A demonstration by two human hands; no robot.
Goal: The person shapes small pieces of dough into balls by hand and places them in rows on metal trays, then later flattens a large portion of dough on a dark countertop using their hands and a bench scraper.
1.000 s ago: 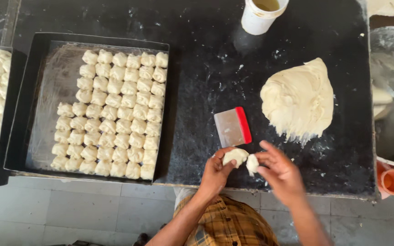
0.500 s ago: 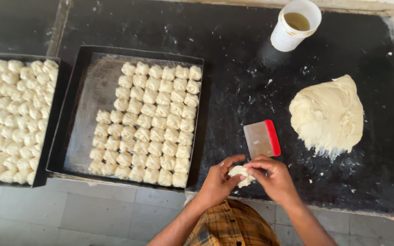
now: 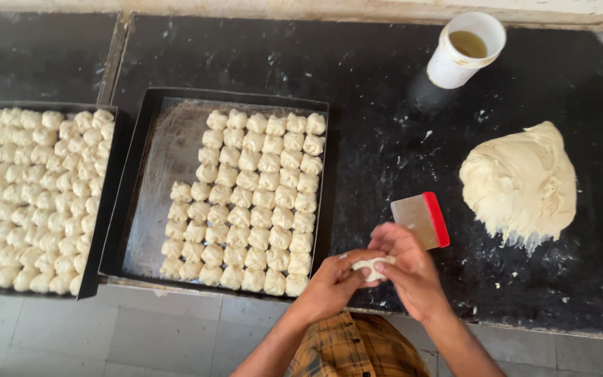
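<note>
My left hand [image 3: 333, 281] and my right hand [image 3: 407, 264] meet at the near edge of the black counter, both closed around a small piece of dough [image 3: 371, 267] that shows between the fingers. Just beyond my right hand lies a dough scraper [image 3: 421, 219] with a red handle, flat on the counter. A large mound of dough [image 3: 521, 183] sits to the right. Left of my hands stands a black tray [image 3: 149, 183] holding rows of small dough pieces [image 3: 254, 199] on its right half.
A second tray [image 3: 104, 209] at the far left is packed with dough pieces [image 3: 29, 195]. A white cup [image 3: 465, 50] with yellowish liquid stands at the back. The counter's near edge drops to a tiled floor [image 3: 141, 335].
My hands came together: a second ago each held dough apart, now both close on one piece. The view shifted, so the trays and counter sit further right in frame.
</note>
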